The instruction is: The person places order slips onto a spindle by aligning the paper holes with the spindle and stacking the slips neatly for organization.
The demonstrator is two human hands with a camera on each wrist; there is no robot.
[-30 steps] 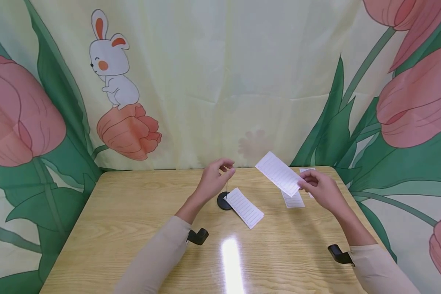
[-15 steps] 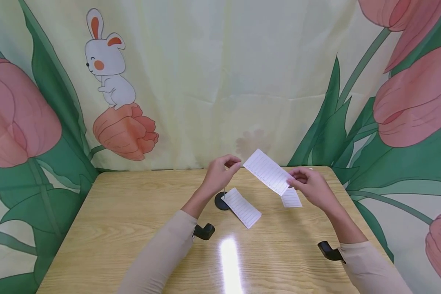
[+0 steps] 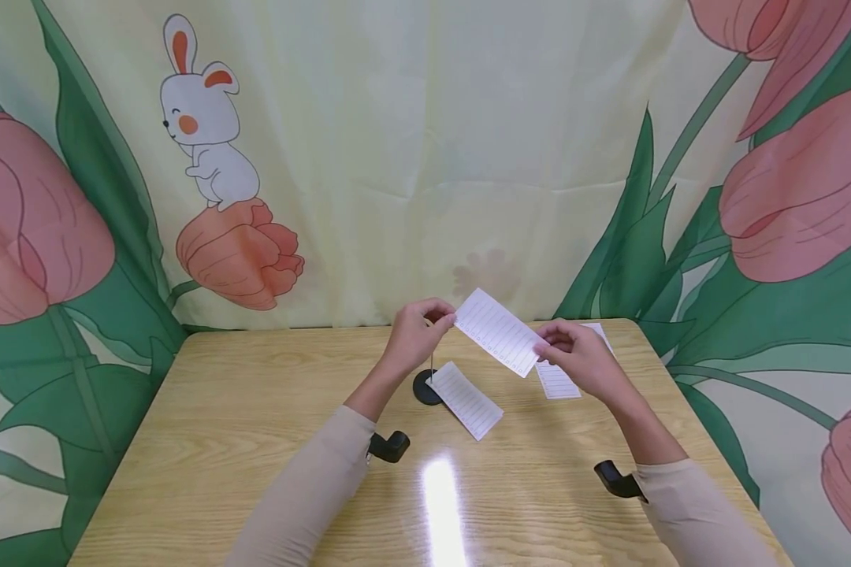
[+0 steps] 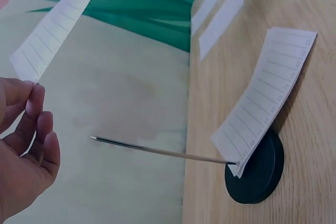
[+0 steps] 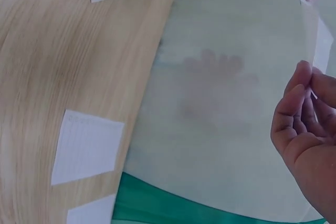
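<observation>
A white ruled paper slip [image 3: 499, 332] is stretched between both hands above the back of the table. My left hand [image 3: 417, 337] pinches its left corner between thumb and fingertips. At the other end, the thumb and fingers of my right hand [image 3: 580, 358] pinch it. Below the left hand stands a paper spike with a round black base [image 4: 260, 174] and a thin upright rod [image 4: 157, 149], its pointed tip bare. Several ruled slips [image 4: 270, 90] are stuck on the rod by one end, low at the base, fanning out over the table.
Two stacks of slips lie behind the right hand near the table's back edge: one nearer slip [image 3: 559, 383] and one farther slip [image 3: 599, 332]. A printed curtain [image 3: 369, 197] hangs right behind the wooden table [image 3: 269, 409].
The right hand has carried the paper slip leftward to the left hand. My left fingers, earlier apart from it, now pinch its left corner. The slips on the spike stay put.
</observation>
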